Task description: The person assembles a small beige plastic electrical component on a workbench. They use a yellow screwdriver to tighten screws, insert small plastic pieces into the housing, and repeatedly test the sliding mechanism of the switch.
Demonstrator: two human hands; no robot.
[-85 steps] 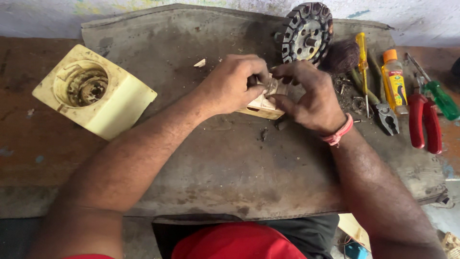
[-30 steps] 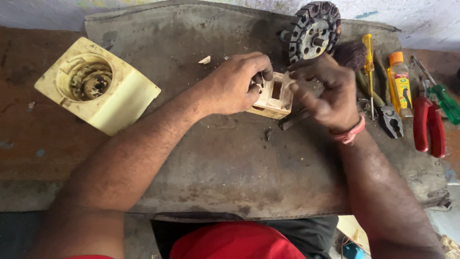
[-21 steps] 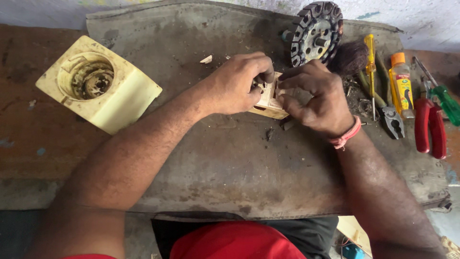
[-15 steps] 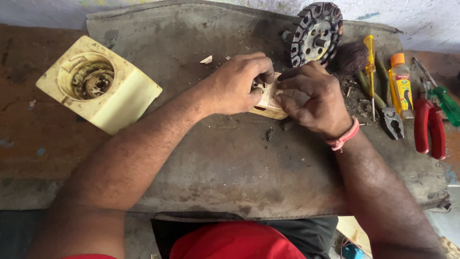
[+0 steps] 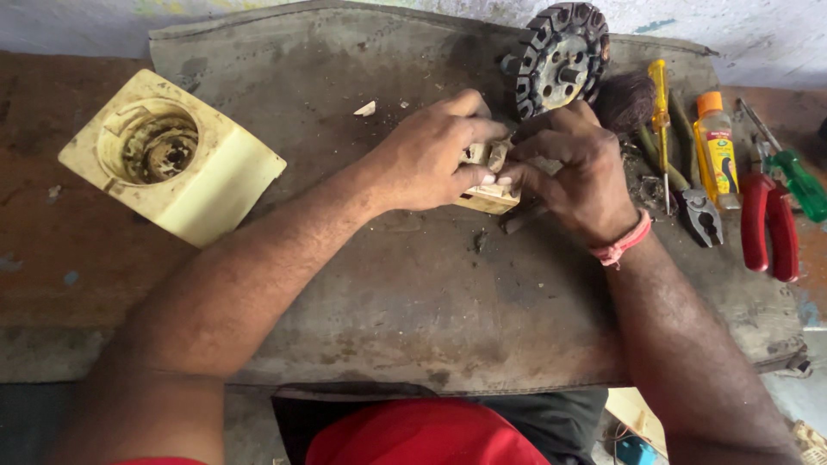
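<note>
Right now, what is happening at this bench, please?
A person seated at a worn workbench holds a small cream plastic part with both hands. The left hand grips it from the left, and the right hand pinches it from the right. A cream housing lies to the left. Behind the hands stands a dark finned wheel. At the right lie a yellow screwdriver, a small bottle and red-handled pliers.

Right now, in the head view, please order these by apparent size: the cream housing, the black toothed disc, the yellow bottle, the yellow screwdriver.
1. cream housing
2. black toothed disc
3. yellow bottle and yellow screwdriver: unsure; the bottle is wider, the screwdriver longer.
</note>
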